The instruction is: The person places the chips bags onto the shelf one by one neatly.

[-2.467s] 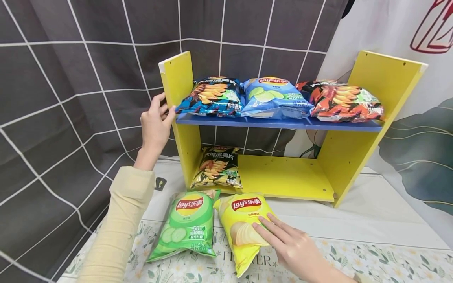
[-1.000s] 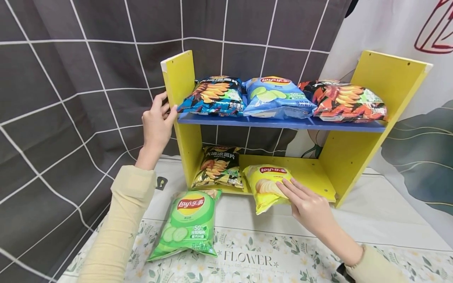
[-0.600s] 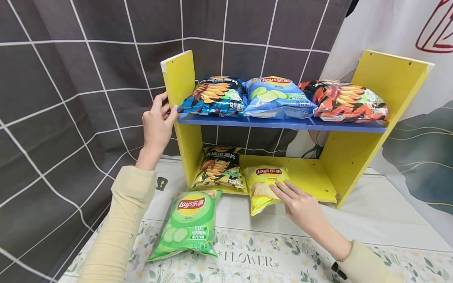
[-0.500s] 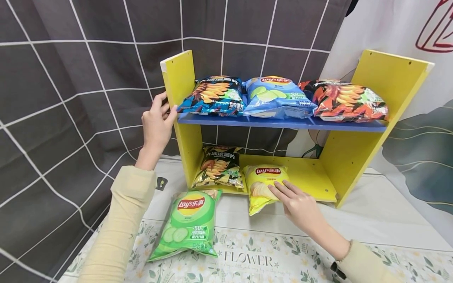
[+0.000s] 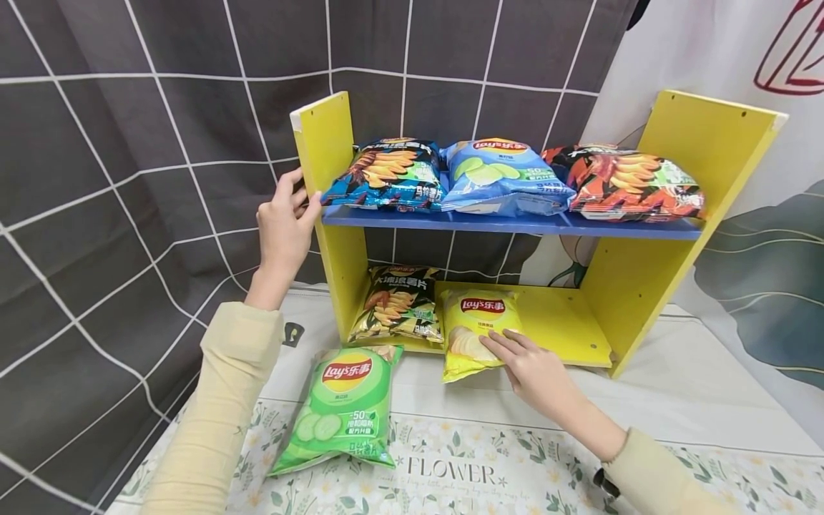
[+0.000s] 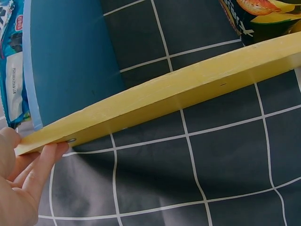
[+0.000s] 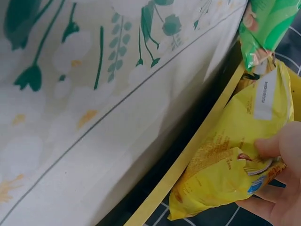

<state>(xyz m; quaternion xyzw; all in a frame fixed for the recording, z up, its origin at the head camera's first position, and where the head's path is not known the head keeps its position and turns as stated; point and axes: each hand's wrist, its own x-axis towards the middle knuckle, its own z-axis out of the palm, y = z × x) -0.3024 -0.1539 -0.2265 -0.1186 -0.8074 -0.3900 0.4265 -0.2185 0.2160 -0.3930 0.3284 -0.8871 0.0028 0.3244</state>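
Observation:
My right hand (image 5: pixel 541 375) pinches the right edge of a yellow bag of potato chips (image 5: pixel 481 315). The bag leans back on the lower shelf, its bottom end jutting past the front edge, close beside a black bag of chips (image 5: pixel 398 307). In the right wrist view, thumb and fingers clasp the yellow bag (image 7: pixel 221 141) from both sides. Up at the left, my left hand (image 5: pixel 285 225) grips the yellow side panel (image 5: pixel 341 279) of the shelf unit, thumb at the front edge. The left wrist view shows its fingers behind that panel (image 6: pixel 155 99).
A green bag of chips (image 5: pixel 344 408) lies on the flowered tablecloth (image 5: pixel 489 465) before the unit. On the blue upper shelf (image 5: pixel 515 224) sit a dark blue bag (image 5: pixel 389 175), a light blue bag (image 5: pixel 505 179) and a red bag (image 5: pixel 634 186). A gridded dark curtain (image 5: pixel 161 143) hangs behind.
From the tablecloth beside the green bag, my right hand has carried the yellow bag up and back onto the lower shelf, then shifted it slightly left and inward. My left hand keeps its place.

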